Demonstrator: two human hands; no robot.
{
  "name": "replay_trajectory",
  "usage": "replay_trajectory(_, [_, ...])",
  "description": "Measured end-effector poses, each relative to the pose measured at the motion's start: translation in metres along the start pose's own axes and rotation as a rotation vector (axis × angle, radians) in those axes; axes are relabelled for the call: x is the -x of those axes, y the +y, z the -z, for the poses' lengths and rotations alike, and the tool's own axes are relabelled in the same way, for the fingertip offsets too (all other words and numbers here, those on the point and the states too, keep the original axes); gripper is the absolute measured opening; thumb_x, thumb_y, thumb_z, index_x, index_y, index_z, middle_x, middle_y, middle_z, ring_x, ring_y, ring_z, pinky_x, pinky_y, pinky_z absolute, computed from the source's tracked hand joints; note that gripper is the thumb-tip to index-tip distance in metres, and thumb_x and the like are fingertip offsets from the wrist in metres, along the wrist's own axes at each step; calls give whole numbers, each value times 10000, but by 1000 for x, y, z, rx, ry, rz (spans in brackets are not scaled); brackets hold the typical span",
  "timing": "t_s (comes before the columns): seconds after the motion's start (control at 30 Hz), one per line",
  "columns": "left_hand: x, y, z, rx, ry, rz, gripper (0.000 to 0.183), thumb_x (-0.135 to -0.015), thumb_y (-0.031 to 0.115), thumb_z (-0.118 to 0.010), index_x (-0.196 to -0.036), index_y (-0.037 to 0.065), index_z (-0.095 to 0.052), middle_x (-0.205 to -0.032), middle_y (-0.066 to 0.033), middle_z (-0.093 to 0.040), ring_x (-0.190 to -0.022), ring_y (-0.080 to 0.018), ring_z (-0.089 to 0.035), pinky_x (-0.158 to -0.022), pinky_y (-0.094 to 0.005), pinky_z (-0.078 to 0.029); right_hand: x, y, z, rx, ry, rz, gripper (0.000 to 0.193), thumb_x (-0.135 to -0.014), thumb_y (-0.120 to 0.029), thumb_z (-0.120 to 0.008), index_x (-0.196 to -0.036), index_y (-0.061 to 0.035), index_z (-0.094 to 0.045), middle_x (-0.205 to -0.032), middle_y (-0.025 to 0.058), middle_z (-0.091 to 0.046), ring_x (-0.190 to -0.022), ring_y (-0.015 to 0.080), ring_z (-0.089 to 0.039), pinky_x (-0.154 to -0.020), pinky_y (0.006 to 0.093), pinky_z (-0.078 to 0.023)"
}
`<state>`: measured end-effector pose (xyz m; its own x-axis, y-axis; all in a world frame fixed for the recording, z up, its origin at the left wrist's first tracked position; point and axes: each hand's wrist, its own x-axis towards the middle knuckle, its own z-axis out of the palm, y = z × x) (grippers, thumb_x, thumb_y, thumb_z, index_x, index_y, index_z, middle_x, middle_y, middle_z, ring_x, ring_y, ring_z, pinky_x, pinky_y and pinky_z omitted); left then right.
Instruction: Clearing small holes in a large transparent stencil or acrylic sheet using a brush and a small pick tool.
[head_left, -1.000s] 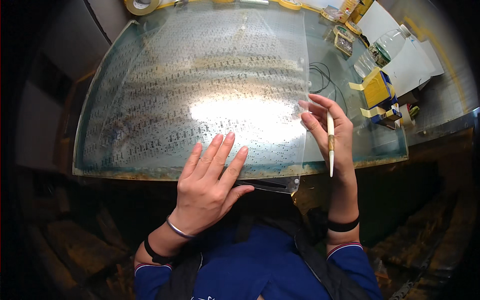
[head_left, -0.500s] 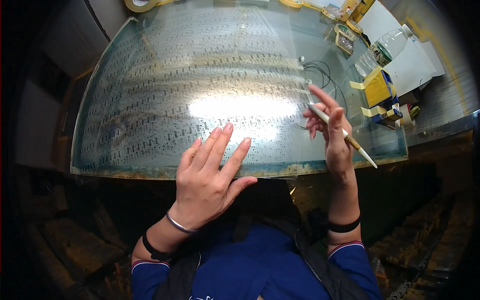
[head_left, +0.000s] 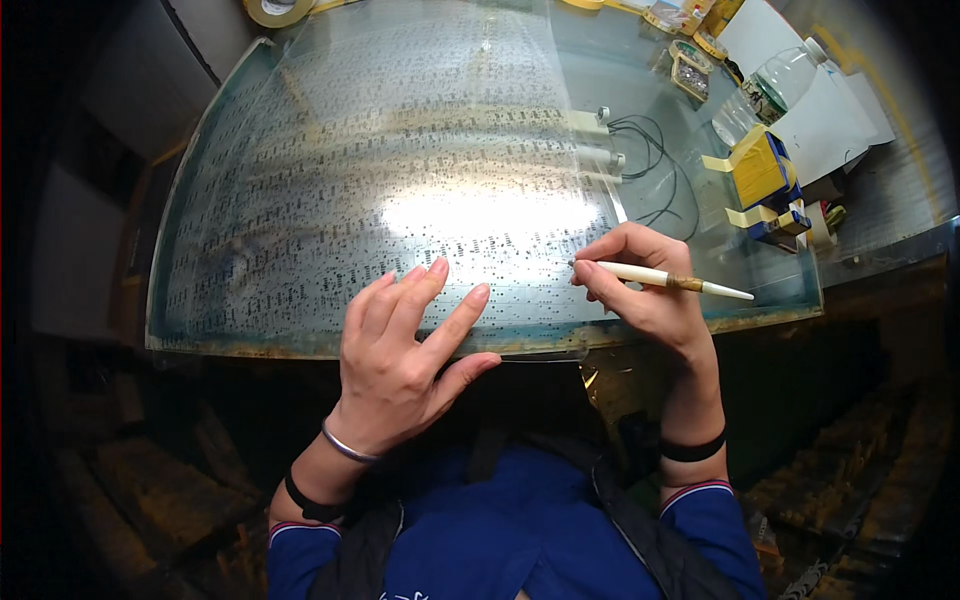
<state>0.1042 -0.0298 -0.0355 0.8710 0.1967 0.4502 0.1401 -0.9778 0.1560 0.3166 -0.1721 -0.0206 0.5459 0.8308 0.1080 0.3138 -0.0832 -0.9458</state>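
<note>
My left hand (head_left: 400, 335) lies palm down with its fingers spread over the near edge of a transparent film (head_left: 330, 210). Rows of small dark marks cover that film, which rests on a glass-topped table (head_left: 690, 310). Between the thumb and fingers of my right hand (head_left: 650, 290) is a slim white pen-like tool (head_left: 640, 274) with a brown band and a pointed back end. It slants across the film's right edge, its working tip at the marks; the exact kind of tip is too small to tell. A bright glare washes out part of the film above my hands.
At the right stand a yellow and blue tape dispenser (head_left: 765, 180), a clear plastic bottle (head_left: 785, 85) and white paper (head_left: 835, 125). Dark cables (head_left: 665, 165) lie by tube lamp ends under the glass. Tape rolls (head_left: 280, 8) sit along the far edge.
My right hand has turned and come down to the film, bringing the pen-like tool from a raised, slanted hold to a writing grip. My left hand has slid slightly left.
</note>
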Motion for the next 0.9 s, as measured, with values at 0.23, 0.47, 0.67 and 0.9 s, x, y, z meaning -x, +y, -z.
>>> replay_trajectory(0.23, [0,-1,1,-3,5,-12,569,-765,503,-664,-1225,172,-618,-1254,-144,-530,-1102,-308,-521,-970,-463,-393,0,7,-2,88,-28,88,101,-795,-87,-712,-815,6,-676,-698,42,-663,-624,61,-585,-546,211,-445])
replay_trajectory(0.47, [1,-1,-1,-6,10,-12,599,-738,511,-685,-1227,172,-614,-1262,-144,-522,-1102,-309,-520,-971,-464,-395,1,3,-2,72,-28,53,82,-771,-76,-707,-760,-1,-675,-641,30,-636,-604,57,-572,-530,215,-432])
replay_trajectory(0.67, [1,-1,2,8,8,-8,614,-722,494,-708,-1227,157,-612,-1268,-148,-524,-1117,-316,-518,-983,-467,-393,7,-8,10,-78,-140,4,104,-798,-87,-698,-778,10,-667,-684,37,-656,-613,68,-585,-537,207,-450])
replay_trajectory(0.9, [-2,-6,8,131,-22,-7,763,-694,424,-767,-1302,39,-513,-1292,-169,-531,-1188,-340,-512,-1036,-472,-367,-2,6,3,-138,238,35,148,-886,-129,-641,-935,11,-640,-783,77,-668,-679,85,-594,-595,204,-456])
